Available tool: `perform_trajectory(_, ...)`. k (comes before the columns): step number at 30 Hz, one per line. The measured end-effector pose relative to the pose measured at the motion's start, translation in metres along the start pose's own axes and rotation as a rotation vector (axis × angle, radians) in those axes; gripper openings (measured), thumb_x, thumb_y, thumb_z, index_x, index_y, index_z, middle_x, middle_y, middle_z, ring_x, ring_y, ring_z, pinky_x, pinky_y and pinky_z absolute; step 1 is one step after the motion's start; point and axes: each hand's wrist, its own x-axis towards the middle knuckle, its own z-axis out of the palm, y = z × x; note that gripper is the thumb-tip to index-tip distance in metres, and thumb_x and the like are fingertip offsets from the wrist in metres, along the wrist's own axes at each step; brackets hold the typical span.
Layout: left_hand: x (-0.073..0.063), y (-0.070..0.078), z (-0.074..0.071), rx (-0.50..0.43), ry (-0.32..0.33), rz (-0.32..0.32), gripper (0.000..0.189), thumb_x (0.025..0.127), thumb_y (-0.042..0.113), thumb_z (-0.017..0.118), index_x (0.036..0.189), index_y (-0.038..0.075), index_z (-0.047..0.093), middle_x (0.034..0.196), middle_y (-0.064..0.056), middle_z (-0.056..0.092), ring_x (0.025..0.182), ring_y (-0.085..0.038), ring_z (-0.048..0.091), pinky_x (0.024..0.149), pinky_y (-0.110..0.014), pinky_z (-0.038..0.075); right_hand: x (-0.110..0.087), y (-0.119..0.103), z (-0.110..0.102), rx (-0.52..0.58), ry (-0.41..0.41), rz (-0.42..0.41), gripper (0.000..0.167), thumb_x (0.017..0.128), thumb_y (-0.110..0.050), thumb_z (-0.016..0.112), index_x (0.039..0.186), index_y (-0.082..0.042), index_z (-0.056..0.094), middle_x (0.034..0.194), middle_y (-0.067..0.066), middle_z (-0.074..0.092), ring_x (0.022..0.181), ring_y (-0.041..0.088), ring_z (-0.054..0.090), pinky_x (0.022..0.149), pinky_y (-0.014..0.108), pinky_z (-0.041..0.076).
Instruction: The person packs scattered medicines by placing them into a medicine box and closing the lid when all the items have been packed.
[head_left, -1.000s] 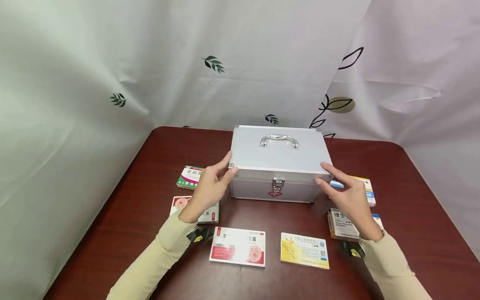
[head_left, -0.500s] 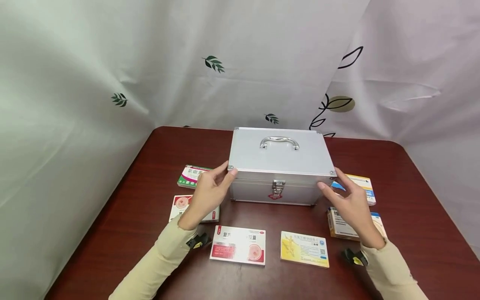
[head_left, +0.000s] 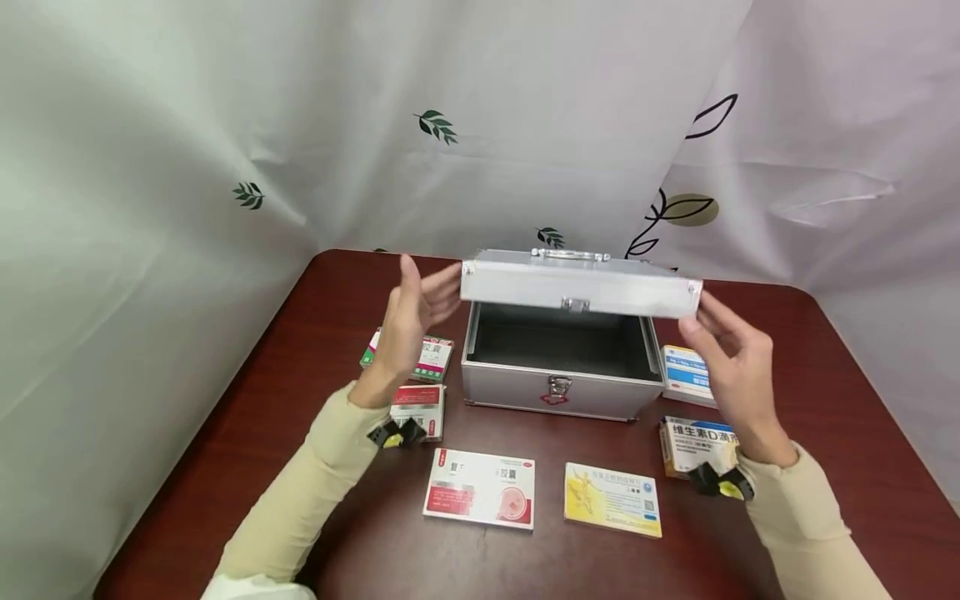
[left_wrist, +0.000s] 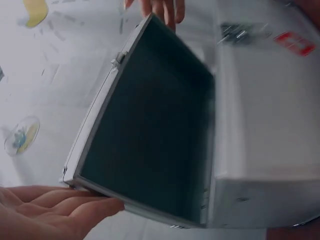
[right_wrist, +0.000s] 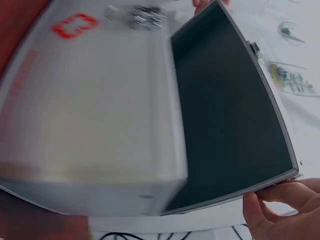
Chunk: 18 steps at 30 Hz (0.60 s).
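Observation:
In the head view a silver first-aid box [head_left: 558, 392] with a red cross emblem stands at the back of the table. Its lid [head_left: 517, 283] is partly raised, and the dark lining shows in both wrist views. My left hand [head_left: 408, 321] touches the lid's left end with nearly straight fingers; its thumb points up, off the lid. At the lid's right front corner, my right hand [head_left: 742, 367] pinches the edge between thumb and fingers. In the right wrist view the thumb [right_wrist: 252, 212] lies against the lid's rim. The metal latch [head_left: 558, 385] hangs on the box front.
Medicine boxes lie around: a red-and-white box [head_left: 480, 489] and a yellow one [head_left: 613, 500] in front, a green-and-white box [head_left: 433, 357] and another red-and-white pack [head_left: 423, 408] left, blue-and-white packs [head_left: 686, 371] right. A white curtain [head_left: 525, 125] hangs behind the table [head_left: 337, 283].
The lid was down a half second ago and has swung up, with both hands rising alongside it. My left thumb has come off the lid's front corner. The medicine boxes stayed put.

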Motion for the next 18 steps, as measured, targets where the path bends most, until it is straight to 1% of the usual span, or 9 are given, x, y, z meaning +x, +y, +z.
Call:
perform_trajectory(2,0.012,0.004,-0.003,-0.076,-0.014,0.013,0.087,0.092,0.060,0.008,0.131,-0.009,0.043,0.130,-0.023,0.047,0.119,-0.030,0.048,0.099,-0.041,0.038,0.013,-0.004,-0.001,0.055,-0.001,-0.007,0.041,0.087,-0.001,0.058,0.127,0.003,0.052,0.118,0.005,0.062,0.103,0.009,0.060,0.085,0.015,0.045)
perform_trajectory(3,0.018,0.005,-0.004,-0.103,-0.023,0.019,0.086,0.093,0.059,0.007,0.131,-0.009,0.042,0.131,-0.024,0.046,0.121,-0.030,0.046,0.101,-0.043,0.036,0.019,-0.005,-0.002,0.061,-0.007,-0.009,0.040,0.087,-0.003,0.058,0.127,0.003,0.052,0.117,0.004,0.062,0.099,0.009,0.062,0.085,0.015,0.045)
perform_trajectory(4,0.023,0.006,-0.005,-0.119,-0.031,0.024,0.085,0.093,0.057,0.006,0.131,-0.010,0.042,0.132,-0.024,0.045,0.122,-0.031,0.045,0.102,-0.043,0.035,0.026,-0.006,-0.003,0.089,-0.019,-0.007,0.040,0.088,-0.004,0.058,0.127,0.004,0.052,0.117,0.005,0.062,0.097,0.010,0.062,0.085,0.016,0.046)
perform_trajectory(6,0.032,0.005,-0.008,-0.123,-0.053,0.031,0.084,0.094,0.056,0.004,0.133,-0.009,0.040,0.134,-0.023,0.043,0.124,-0.030,0.043,0.104,-0.043,0.032,0.039,-0.006,-0.005,0.183,-0.051,0.011,0.041,0.088,-0.003,0.057,0.127,0.007,0.050,0.115,0.006,0.063,0.093,0.012,0.064,0.084,0.019,0.047)
perform_trajectory(8,0.040,0.002,-0.010,-0.096,-0.068,0.033,0.080,0.095,0.052,0.003,0.134,-0.007,0.040,0.136,-0.022,0.042,0.125,-0.029,0.042,0.105,-0.042,0.031,0.051,-0.004,-0.007,0.240,-0.083,0.038,0.043,0.088,-0.003,0.058,0.128,0.007,0.048,0.115,0.008,0.063,0.093,0.014,0.063,0.082,0.020,0.048)
perform_trajectory(10,0.047,-0.002,-0.013,-0.060,-0.084,0.011,0.075,0.097,0.048,0.003,0.136,-0.005,0.039,0.138,-0.021,0.041,0.127,-0.029,0.040,0.105,-0.042,0.031,0.061,-0.001,-0.009,0.273,-0.115,0.069,0.045,0.087,-0.002,0.058,0.130,0.006,0.047,0.121,0.011,0.059,0.100,0.016,0.061,0.082,0.020,0.049)
perform_trajectory(12,0.052,-0.005,-0.014,-0.016,-0.105,-0.022,0.069,0.099,0.042,0.002,0.138,-0.004,0.036,0.139,-0.021,0.038,0.128,-0.031,0.038,0.105,-0.043,0.030,0.068,0.003,-0.009,0.260,-0.137,0.108,0.049,0.087,-0.003,0.060,0.133,0.001,0.045,0.129,0.013,0.054,0.109,0.017,0.056,0.082,0.019,0.048)
perform_trajectory(15,0.056,-0.010,-0.013,0.047,-0.158,-0.076,0.061,0.100,0.035,0.002,0.142,-0.002,0.028,0.143,-0.022,0.031,0.130,-0.035,0.033,0.105,-0.045,0.029,0.075,0.012,-0.008,0.242,-0.180,0.163,0.056,0.086,-0.003,0.060,0.139,-0.006,0.040,0.141,0.013,0.040,0.125,0.018,0.043,0.084,0.017,0.046)
perform_trajectory(18,0.058,-0.011,-0.009,0.114,-0.188,-0.099,0.057,0.101,0.033,0.004,0.145,0.001,0.021,0.147,-0.020,0.025,0.132,-0.036,0.029,0.105,-0.045,0.030,0.082,0.021,-0.008,0.226,-0.220,0.200,0.062,0.087,-0.004,0.060,0.142,-0.013,0.034,0.146,0.010,0.031,0.133,0.018,0.032,0.085,0.014,0.044)
